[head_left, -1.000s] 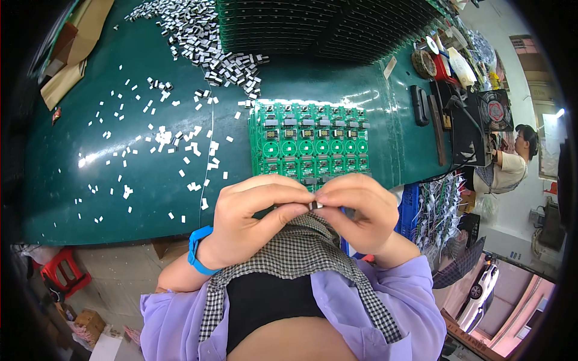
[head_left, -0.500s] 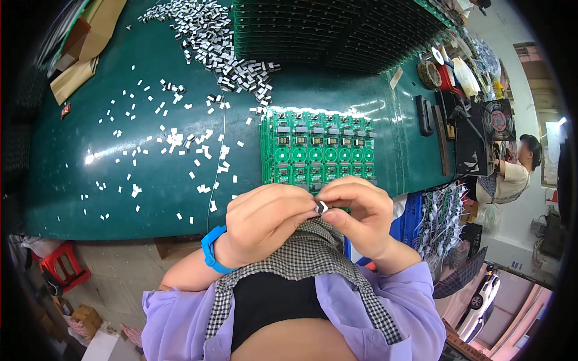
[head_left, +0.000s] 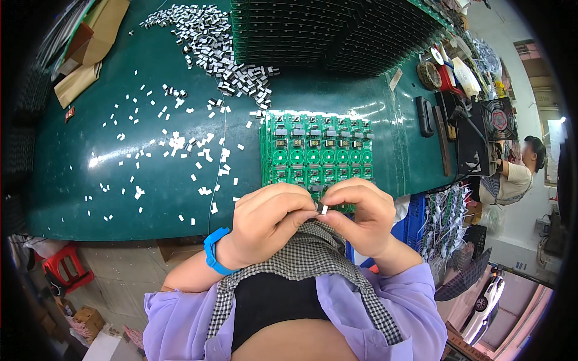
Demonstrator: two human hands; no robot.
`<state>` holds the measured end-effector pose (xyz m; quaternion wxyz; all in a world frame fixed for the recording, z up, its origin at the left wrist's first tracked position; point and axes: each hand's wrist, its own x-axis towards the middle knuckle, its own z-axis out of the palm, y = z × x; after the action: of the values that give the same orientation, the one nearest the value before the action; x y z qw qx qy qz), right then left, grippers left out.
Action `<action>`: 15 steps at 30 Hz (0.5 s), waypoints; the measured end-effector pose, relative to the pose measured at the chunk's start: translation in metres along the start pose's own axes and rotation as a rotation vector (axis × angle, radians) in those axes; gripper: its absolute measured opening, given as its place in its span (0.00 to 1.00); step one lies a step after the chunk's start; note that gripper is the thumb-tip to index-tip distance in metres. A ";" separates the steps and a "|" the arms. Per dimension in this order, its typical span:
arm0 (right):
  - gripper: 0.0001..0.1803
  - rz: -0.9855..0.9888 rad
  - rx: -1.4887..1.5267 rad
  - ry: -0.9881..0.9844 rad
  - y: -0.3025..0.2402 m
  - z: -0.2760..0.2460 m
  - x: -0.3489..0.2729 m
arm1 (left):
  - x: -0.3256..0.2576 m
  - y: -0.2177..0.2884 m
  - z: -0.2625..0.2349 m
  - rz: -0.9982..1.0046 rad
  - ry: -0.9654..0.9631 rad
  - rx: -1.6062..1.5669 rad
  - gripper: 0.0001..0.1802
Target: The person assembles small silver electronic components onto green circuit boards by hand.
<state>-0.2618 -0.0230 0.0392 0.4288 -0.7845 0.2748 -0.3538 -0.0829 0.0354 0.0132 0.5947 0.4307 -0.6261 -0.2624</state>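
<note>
Turned between the fingertips since half a second ago, a small black-and-white rectangular block (head_left: pixel 324 209) now shows its white face standing more upright, and both hands have shifted slightly rightward. Bare left hand (head_left: pixel 265 219) pinches the block from its left side, while the bare right hand (head_left: pixel 364 216) closes forefinger and thumb on it from above and below — one block, shared by two grips. Its white face points toward the right hand, the face's long axis running nearly up and down the view; fingers hide part of the dark body. It sits just in front of the near edge of a stack of green printed circuit boards (head_left: pixel 296 157), whose top panel shows seven columns with seven ringed circles, yet six small dark displays. Around the left wrist is one blue band (head_left: pixel 218 249). Beyond, on the dark green glossy table (head_left: pixel 90 198), lie a heap of black-and-white blocks (head_left: pixel 211 51) and scattered white pieces (head_left: pixel 177 142), both too many to count, beside one large bank of dark-faced green boards (head_left: pixel 337 36). Among containers, one blue plastic crate (head_left: pixel 414 219) stands right of the person, wired white-and-green parts (head_left: pixel 445 210) next to or in it — I cannot tell which; one open brown cardboard box (head_left: pixel 93 39) lies far left, its contents unclear. One co-worker (head_left: pixel 515 180) is at far right.
</note>
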 end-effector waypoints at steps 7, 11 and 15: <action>0.13 -0.289 -0.258 0.051 -0.001 -0.003 0.004 | 0.000 0.003 -0.001 -0.120 -0.066 -0.202 0.08; 0.13 -0.400 -0.352 0.039 0.000 -0.001 0.003 | 0.000 0.010 0.002 -0.421 -0.032 -0.431 0.10; 0.13 -0.483 -0.431 0.035 0.001 -0.002 0.004 | 0.001 0.009 0.000 -0.372 -0.057 -0.364 0.10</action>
<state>-0.2613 -0.0270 0.0403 0.1516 -0.8936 0.1568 -0.3923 -0.0845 0.0390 0.0215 0.5862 0.4165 -0.4951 -0.4876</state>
